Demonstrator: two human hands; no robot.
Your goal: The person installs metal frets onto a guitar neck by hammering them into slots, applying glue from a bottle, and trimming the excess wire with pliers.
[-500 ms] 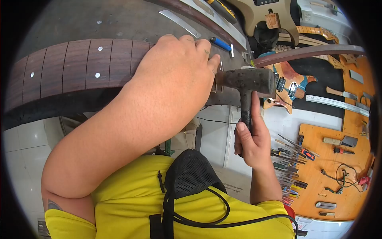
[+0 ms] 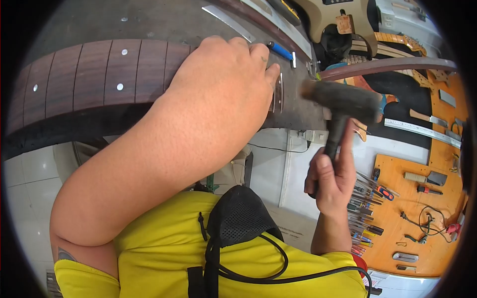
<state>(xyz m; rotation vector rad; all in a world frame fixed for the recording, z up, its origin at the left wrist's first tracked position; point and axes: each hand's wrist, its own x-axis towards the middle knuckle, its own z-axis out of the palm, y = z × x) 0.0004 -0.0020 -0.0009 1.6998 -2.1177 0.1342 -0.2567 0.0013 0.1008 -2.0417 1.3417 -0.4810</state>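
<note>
My left hand (image 2: 228, 74) lies across a dark wooden guitar fretboard (image 2: 89, 74) with round white dots and thin slots. Its fingers curl over the far edge; the thumb and fingertips are hidden. Just right of that hand, bright fret wires (image 2: 281, 94) cross the end of the board. My right hand (image 2: 334, 181) is closed around the handle of a hammer (image 2: 343, 102), forefinger stretched along it. The blurred hammer head hangs to the right of the fretboard's end, apart from it.
A blue-handled tool (image 2: 280, 50) and a steel straightedge (image 2: 228, 23) lie on the grey bench beyond the board. A curved wooden strip (image 2: 387, 68) juts out at right. Guitar bodies, files and a wooden tool board (image 2: 387, 174) are farther right.
The hammer has swung right, away from the fretboard's end, and my right hand has gone with it. My left hand stays on the board; the view has shifted slightly.
</note>
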